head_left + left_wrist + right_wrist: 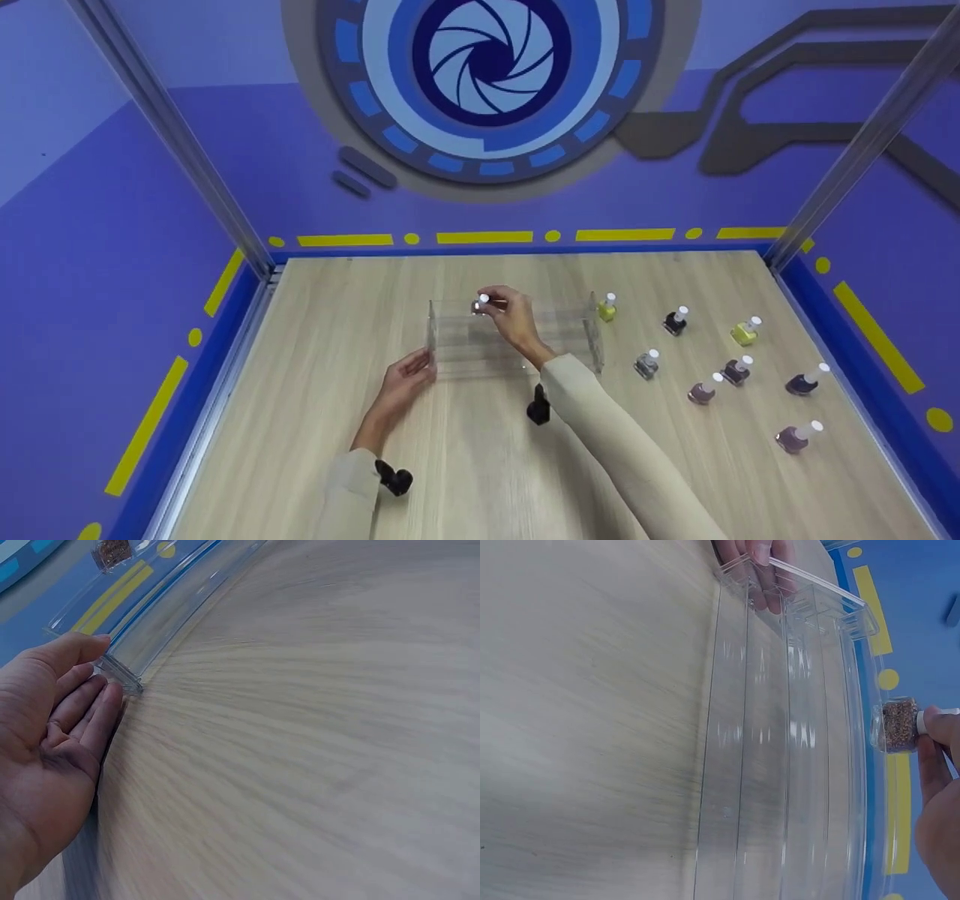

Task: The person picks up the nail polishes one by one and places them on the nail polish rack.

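Note:
A clear stepped nail polish rack (555,330) stands on the table before me. My left hand (405,379) holds its left end; in the left wrist view the thumb and bent fingers (90,701) meet the end panel's corner. Above the rack's far edge, my right hand (514,315) pinches a nail polish bottle (898,724) by its white cap, between thumb and fingers. That bottle is clear with brown glittery contents, and it lies sideways in the right wrist view. The rack's steps (765,750) bear no bottles in that view.
Right of the rack stand several nail polish bottles with white caps: a yellow one (607,308) close to its right end, a black one (676,322), a grey one (646,364) and a mauve one (793,437) nearer the front. Blue panels (225,135) enclose the table.

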A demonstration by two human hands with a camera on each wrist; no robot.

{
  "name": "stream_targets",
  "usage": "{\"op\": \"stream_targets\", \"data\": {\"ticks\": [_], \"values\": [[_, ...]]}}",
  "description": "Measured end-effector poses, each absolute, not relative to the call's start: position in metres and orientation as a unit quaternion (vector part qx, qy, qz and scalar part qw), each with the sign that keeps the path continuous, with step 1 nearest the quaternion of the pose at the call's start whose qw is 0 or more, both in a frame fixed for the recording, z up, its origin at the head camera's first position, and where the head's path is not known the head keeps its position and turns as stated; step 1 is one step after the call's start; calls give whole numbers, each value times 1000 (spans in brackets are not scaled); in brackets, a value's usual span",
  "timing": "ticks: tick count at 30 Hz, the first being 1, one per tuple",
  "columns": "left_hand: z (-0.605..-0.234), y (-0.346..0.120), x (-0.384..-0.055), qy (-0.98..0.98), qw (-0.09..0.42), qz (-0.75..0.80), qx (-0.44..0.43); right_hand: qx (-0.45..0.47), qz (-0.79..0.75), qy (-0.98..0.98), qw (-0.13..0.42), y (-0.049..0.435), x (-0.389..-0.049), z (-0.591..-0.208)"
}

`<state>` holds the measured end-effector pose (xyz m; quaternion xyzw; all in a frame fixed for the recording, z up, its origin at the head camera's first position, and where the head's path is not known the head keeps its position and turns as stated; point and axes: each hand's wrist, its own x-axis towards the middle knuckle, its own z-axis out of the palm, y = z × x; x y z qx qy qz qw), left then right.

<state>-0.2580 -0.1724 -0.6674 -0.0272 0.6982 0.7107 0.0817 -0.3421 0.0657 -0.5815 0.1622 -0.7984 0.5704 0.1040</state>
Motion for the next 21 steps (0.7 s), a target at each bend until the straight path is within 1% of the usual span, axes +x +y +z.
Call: {"op": "stream_targets", "data": {"ticks": [7,15,21], "values": [[-668,-172,-260,704,79,706,-27,177,555,-808,84,60,-345,-584],[-668,-170,-259,692,99,715,-22,172,555,-811,69,57,-345,-584],[-668,-174,-260,691,98,715,-29,166,568,-802,81,56,-343,-582]]}}
